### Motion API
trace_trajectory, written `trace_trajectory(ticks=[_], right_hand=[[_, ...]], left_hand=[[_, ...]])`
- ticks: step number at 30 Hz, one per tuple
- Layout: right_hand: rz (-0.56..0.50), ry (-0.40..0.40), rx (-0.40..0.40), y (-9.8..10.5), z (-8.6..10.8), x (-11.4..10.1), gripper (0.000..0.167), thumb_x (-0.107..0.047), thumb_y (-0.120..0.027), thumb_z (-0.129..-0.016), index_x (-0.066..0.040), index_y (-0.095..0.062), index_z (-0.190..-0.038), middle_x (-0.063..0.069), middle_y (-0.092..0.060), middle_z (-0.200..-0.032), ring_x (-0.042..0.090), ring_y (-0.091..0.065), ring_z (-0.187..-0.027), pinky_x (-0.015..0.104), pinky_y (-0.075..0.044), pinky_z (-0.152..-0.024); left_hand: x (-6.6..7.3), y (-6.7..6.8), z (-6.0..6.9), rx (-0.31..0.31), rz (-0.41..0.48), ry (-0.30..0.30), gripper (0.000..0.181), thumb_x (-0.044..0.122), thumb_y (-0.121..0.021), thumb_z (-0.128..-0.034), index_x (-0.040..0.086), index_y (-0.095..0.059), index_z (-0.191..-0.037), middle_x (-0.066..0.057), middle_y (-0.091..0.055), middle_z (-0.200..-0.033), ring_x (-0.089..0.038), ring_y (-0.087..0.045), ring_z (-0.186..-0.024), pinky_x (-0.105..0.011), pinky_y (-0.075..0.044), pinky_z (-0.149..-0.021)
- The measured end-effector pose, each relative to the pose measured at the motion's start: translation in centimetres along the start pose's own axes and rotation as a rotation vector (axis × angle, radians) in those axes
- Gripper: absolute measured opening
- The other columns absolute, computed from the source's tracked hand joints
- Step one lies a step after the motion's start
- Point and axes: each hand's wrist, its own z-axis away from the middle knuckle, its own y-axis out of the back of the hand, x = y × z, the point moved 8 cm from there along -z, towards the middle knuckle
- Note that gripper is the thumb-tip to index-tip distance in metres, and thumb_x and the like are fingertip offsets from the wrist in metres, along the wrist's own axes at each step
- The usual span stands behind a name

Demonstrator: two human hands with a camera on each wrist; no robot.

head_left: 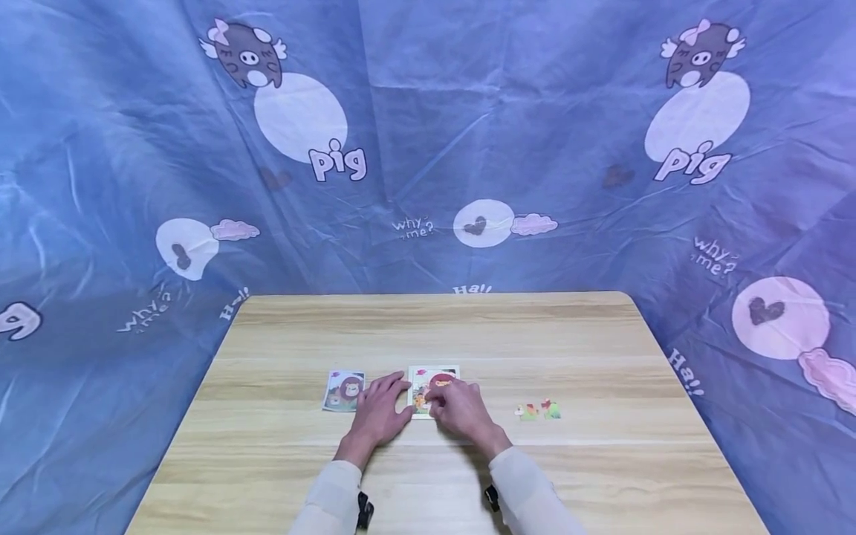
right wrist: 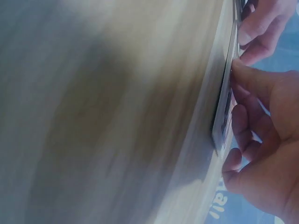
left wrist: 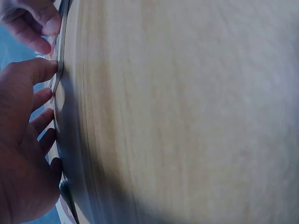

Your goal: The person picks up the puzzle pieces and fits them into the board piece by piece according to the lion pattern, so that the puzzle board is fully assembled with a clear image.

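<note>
A small framed jigsaw puzzle (head_left: 414,373) with a red-maned lion picture lies mid-table between the two hands. My left hand (head_left: 380,409) rests at its left side with fingers spread, and in the left wrist view the thumb (left wrist: 46,69) touches the board's edge. Over the puzzle's right part bends my right hand (head_left: 463,410), fingers curled, fingertips down on the picture. In the right wrist view its thumb (right wrist: 252,77) meets the board's edge (right wrist: 220,126). Whether a piece is between these fingertips is hidden. Left of the left hand lies a lion picture card (head_left: 337,394), partly under its fingers.
Two loose puzzle pieces, one with white and orange (head_left: 527,412) and one with red and green (head_left: 551,409), lie right of the right hand. The wooden table (head_left: 428,327) reaches back to a blue printed cloth (head_left: 428,148) hanging around its far side.
</note>
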Motion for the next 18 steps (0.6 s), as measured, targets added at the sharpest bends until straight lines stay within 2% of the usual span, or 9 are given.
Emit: trace_trajectory(ticks=[3, 7, 12, 18], right_hand=[[-0.008, 0.004, 0.007, 0.4, 0.3, 0.7, 0.024, -0.014, -0.071, -0.075, -0.027, -0.076, -0.094, -0.015, -0.07, -0.077, 0.009, -0.059, -0.076, 0.042, -0.043, -0.078], [-0.031, -0.012, 0.021, 1.2, 0.9, 1.9, 0.028, -0.011, -0.07, -0.073, -0.027, -0.076, -0.095, -0.013, -0.071, -0.082, 0.009, -0.059, -0.08, 0.042, -0.043, -0.082], [-0.043, -0.041, 0.046, 2.1, 1.8, 3.6, 0.026, -0.014, -0.075, -0.074, -0.025, -0.075, -0.097, -0.008, -0.073, -0.091, 0.012, -0.063, -0.087, 0.046, -0.046, -0.087], [-0.038, -0.051, 0.079, 3.2, 2.9, 5.2, 0.021, -0.016, -0.076, -0.076, -0.025, -0.075, -0.094, -0.009, -0.072, -0.089, 0.01, -0.061, -0.084, 0.044, -0.048, -0.084]], left_hand=[[0.1, 0.1, -0.1, -0.003, 0.008, -0.007, 0.046, 0.041, -0.062, -0.0863, 0.023, -0.059, -0.128, 0.001, -0.044, -0.15, -0.028, -0.04, -0.136, -0.056, -0.034, -0.102], [0.2, 0.2, -0.1, -0.017, 0.01, -0.007, 0.046, 0.041, -0.062, -0.0867, 0.023, -0.058, -0.129, 0.001, -0.043, -0.151, -0.028, -0.04, -0.136, -0.056, -0.033, -0.104], [0.2, 0.3, -0.1, -0.031, 0.015, 0.007, 0.047, 0.041, -0.063, -0.0861, 0.022, -0.058, -0.129, 0.0, -0.043, -0.151, -0.028, -0.04, -0.135, -0.057, -0.032, -0.105], [0.2, 0.1, 0.0, -0.05, 0.014, 0.023, 0.047, 0.039, -0.063, -0.0853, 0.022, -0.058, -0.129, -0.001, -0.043, -0.151, -0.029, -0.041, -0.135, -0.057, -0.033, -0.105]])
